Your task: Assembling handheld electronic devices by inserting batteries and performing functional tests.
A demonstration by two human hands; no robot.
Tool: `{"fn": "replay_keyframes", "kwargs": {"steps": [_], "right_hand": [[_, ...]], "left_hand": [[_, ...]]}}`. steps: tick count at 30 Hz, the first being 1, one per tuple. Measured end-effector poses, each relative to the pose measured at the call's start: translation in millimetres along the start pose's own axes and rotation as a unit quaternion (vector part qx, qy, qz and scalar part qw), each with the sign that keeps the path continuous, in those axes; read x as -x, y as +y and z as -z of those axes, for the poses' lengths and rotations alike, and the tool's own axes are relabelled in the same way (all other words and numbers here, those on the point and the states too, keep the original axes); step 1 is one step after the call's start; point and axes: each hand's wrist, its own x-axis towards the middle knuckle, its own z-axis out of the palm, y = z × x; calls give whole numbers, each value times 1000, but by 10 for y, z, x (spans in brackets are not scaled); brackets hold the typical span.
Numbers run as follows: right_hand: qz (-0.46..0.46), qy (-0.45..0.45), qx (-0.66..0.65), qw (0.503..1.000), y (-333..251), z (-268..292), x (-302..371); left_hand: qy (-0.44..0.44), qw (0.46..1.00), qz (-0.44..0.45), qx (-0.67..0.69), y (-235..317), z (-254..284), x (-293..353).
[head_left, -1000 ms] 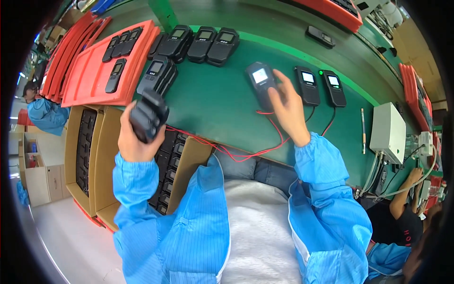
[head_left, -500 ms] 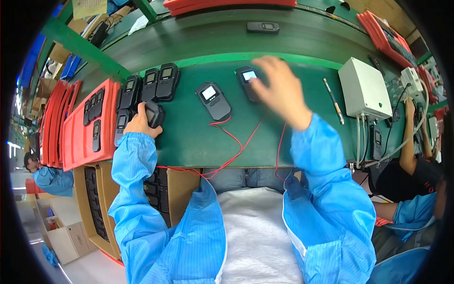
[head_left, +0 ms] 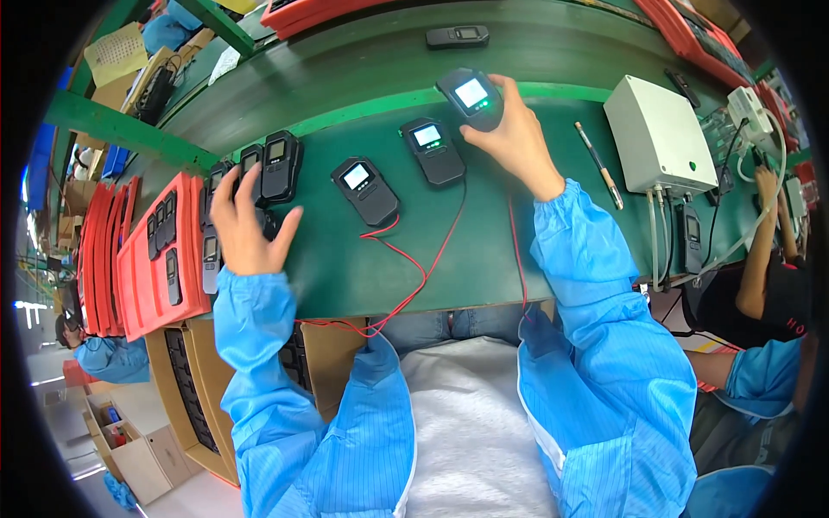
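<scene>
Raised over the far edge of the green bench is a black handheld device [head_left: 469, 95] with a lit screen and green lights, held by its right side in my right hand [head_left: 520, 142]. My left hand [head_left: 249, 231] is open, fingers spread, above several dark-screened black devices [head_left: 280, 166] grouped at the left; it partly hides them. Between my hands lie two similar devices with lit screens, one on the left [head_left: 367, 192] and one on the right [head_left: 434, 154]. Red wires [head_left: 425, 274] run from their lower ends. Another red wire leads up behind my right wrist.
A white box [head_left: 658, 136] with cables stands at the right, beside a pen [head_left: 598, 164]. Red trays [head_left: 164, 255] lean at the left, above open cartons [head_left: 203, 388] of black devices. Another device [head_left: 458, 36] lies on the belt beyond. A person's arm [head_left: 760, 250] shows at far right.
My right hand has lifted a lit device up toward the far side, uncovering the one on the bench. My left hand has let go of a device and spread its fingers. The view has shifted slightly.
</scene>
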Motion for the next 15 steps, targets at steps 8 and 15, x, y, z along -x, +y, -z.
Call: {"fn": "replay_keyframes", "kwargs": {"steps": [8,15], "right_hand": [[5,30,-204,979,-377,-7,72],[-78,2,-184,980,-129,7,-10]], "left_hand": [[-134,840,67,522,1120,-872,-937],[-196,840,57,502,1470,-1278,-1408]]}}
